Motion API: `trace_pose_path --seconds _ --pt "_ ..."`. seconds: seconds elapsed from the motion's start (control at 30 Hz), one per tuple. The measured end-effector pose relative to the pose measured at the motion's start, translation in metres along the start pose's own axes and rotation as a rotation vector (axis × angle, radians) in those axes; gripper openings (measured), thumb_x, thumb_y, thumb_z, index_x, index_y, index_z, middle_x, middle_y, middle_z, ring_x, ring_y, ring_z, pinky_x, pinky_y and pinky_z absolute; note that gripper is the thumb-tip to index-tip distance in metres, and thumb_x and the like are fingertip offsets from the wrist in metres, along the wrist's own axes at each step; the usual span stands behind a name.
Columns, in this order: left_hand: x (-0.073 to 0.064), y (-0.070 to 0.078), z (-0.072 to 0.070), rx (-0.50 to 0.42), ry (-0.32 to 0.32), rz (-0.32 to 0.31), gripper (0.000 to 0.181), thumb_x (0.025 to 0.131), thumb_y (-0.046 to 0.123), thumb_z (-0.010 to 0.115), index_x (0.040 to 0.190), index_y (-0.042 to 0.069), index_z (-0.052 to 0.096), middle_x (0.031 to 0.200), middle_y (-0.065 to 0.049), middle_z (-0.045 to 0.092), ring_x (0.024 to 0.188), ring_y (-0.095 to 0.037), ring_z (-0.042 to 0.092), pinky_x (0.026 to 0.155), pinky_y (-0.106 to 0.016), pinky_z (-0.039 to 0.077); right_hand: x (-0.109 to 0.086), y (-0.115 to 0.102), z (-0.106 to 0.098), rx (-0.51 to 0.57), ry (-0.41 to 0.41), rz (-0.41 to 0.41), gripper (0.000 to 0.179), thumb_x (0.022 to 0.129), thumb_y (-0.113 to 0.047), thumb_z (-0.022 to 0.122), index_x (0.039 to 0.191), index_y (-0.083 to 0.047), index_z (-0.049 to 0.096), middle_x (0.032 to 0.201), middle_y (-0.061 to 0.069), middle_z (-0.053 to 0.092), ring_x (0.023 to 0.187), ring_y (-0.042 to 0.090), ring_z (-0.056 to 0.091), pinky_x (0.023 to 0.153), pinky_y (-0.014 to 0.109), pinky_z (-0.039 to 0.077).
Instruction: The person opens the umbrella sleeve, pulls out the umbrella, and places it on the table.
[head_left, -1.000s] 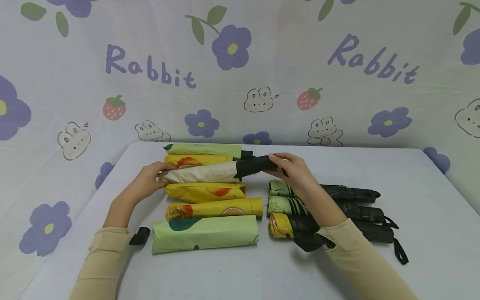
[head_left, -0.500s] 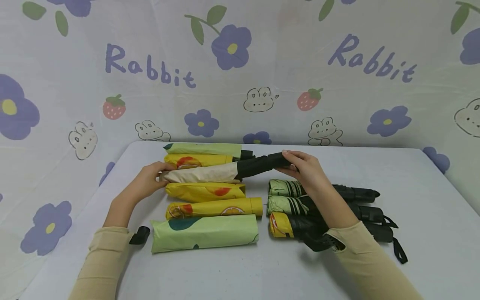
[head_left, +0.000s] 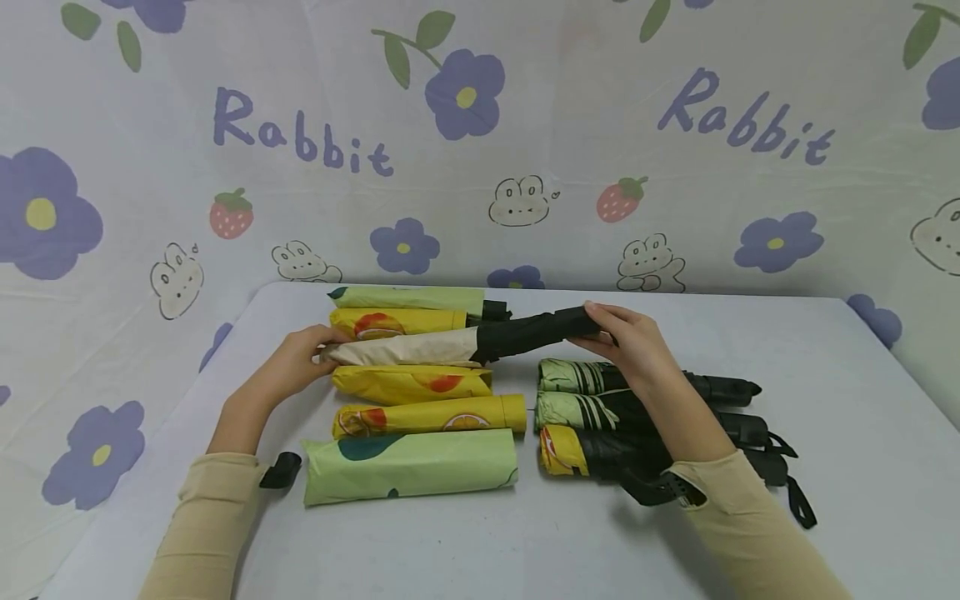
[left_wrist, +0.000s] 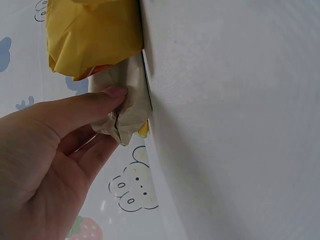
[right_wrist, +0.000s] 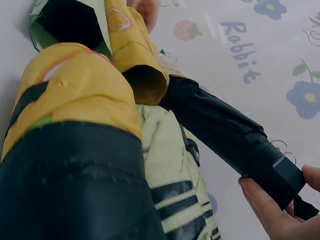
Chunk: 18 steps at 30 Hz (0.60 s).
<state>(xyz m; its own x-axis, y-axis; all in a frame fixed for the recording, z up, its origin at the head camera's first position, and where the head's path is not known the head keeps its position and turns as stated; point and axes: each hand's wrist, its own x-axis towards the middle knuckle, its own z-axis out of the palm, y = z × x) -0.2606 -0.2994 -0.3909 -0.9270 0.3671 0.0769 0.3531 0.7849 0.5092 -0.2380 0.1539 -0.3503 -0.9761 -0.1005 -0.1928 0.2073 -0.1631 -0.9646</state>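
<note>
My left hand (head_left: 300, 362) pinches the closed left end of a cream umbrella sleeve (head_left: 408, 347), thumb on top, as the left wrist view also shows. Out of the sleeve's right end comes a folded black umbrella (head_left: 525, 333), its inner part hidden in the cloth. The fingers and thumb of my right hand (head_left: 633, 346) grip the umbrella's far end, which slants up to the right above the table. In the right wrist view the black handle (right_wrist: 277, 175) sits between thumb and fingertips, with a dark strap hanging below it.
Behind the cream sleeve lie a yellow sleeve (head_left: 397, 321) and a light green one (head_left: 408, 297), black ends protruding. In front are two yellow sleeves (head_left: 435, 415) and a wide green one (head_left: 412, 471). Under my right forearm lie green-and-black umbrellas (head_left: 573, 377) and a yellow-and-black one (head_left: 562, 452).
My right hand has moved to the right, drawing more of the black umbrella out of the cream sleeve. The left hand has stayed in place on the sleeve's end.
</note>
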Motion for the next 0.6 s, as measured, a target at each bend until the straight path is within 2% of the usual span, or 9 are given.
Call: trace_pose_path --seconds 0.33,0.6 --pt "-0.001 0.001 -0.001 0.006 -0.008 -0.003 0.033 0.088 -0.007 0.062 0.120 -0.002 0.063 0.122 -0.024 0.061 0.116 -0.041 0.058 0.099 -0.055 0.049 -0.006 -0.006 -0.018 0.037 0.003 -0.016 0.066 0.096 -0.028 0.061 0.146 0.006 0.033 0.116 0.000 0.053 0.091 0.006 0.068 0.092 0.025 0.055" --pt "0.000 0.001 -0.001 0.007 -0.006 0.003 0.033 0.088 -0.007 0.062 0.120 -0.004 0.062 0.123 -0.026 0.061 0.117 -0.042 0.057 0.099 -0.055 0.049 -0.011 -0.011 -0.034 0.088 0.007 -0.033 0.060 0.094 -0.026 0.064 0.140 0.003 0.038 0.110 -0.001 0.058 0.090 0.009 0.069 0.090 0.027 0.056"
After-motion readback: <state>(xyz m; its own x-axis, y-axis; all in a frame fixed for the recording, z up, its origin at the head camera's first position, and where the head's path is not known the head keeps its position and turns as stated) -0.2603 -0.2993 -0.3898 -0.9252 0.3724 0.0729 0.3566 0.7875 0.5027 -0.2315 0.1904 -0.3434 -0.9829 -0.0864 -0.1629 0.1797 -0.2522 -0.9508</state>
